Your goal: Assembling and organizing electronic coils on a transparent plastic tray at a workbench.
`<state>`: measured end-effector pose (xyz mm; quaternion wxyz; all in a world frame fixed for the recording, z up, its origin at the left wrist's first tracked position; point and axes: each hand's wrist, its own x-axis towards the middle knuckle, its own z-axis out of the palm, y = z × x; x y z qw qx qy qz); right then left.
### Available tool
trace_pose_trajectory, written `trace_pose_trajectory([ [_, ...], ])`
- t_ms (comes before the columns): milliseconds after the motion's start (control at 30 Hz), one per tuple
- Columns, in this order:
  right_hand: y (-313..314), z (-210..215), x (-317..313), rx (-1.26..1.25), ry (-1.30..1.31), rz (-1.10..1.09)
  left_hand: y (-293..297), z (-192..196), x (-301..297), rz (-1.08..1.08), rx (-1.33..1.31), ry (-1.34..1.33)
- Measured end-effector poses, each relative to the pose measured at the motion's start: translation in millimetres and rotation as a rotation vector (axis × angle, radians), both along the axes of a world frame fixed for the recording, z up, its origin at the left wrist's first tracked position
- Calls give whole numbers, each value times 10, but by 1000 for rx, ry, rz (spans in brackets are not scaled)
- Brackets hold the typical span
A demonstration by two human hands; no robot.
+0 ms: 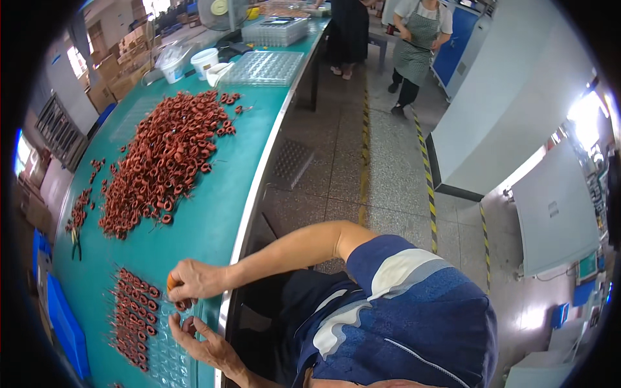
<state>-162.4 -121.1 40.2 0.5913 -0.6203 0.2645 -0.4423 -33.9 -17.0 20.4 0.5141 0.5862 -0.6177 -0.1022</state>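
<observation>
My right hand (pixel 194 281), with an orange cover on one finger, pinches a red-brown ring coil (pixel 183 304) over the clear pocketed plastic tray (pixel 173 357). Just below it, my left hand (pixel 206 346) is curled at the tray, thumb and fingers bent toward each other. A dark spot shows between them, too small to make out. Rows of ring coils (pixel 138 304) with thin wire leads fill the tray's left side. Farther up the green table lies a large heap of the same coils (pixel 165 158).
Cutters (pixel 76 246) and a small coil pile (pixel 79 210) lie at the table's left edge. A blue bin (pixel 65 323) stands beside it. White tubs (pixel 204 61), an empty tray (pixel 265 68) and stacked trays (pixel 275 32) are at the far end. A person in an apron (pixel 414 55) stands in the aisle.
</observation>
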Motion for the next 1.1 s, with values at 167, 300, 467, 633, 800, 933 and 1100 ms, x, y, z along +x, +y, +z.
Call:
trace_pose_trajectory([
  [167, 170, 31, 5, -80, 101, -102, -121, -116, -44, 93, -28, -109],
  [300, 268, 80, -11, -258, 138, -79, -194, -202, 53, 191, -75, -180],
  [467, 249, 28, -35, -652, 273, -457, -129, -157, 90, 51, 45, 195],
  [633, 338, 44, 33, -313, 142, -11, 21, -114, 138, -116, 87, 532],
  [800, 255, -307, 330, -487, 38, -119, 196, -106, 204, -155, 162, 730],
  [933, 302, 24, -65, 236, 8, 144, 142, 206, 3, -304, 161, 665],
  [1100, 490, 49, 72, -210, 189, -60, 312, 201, 97, -101, 184, 495],
])
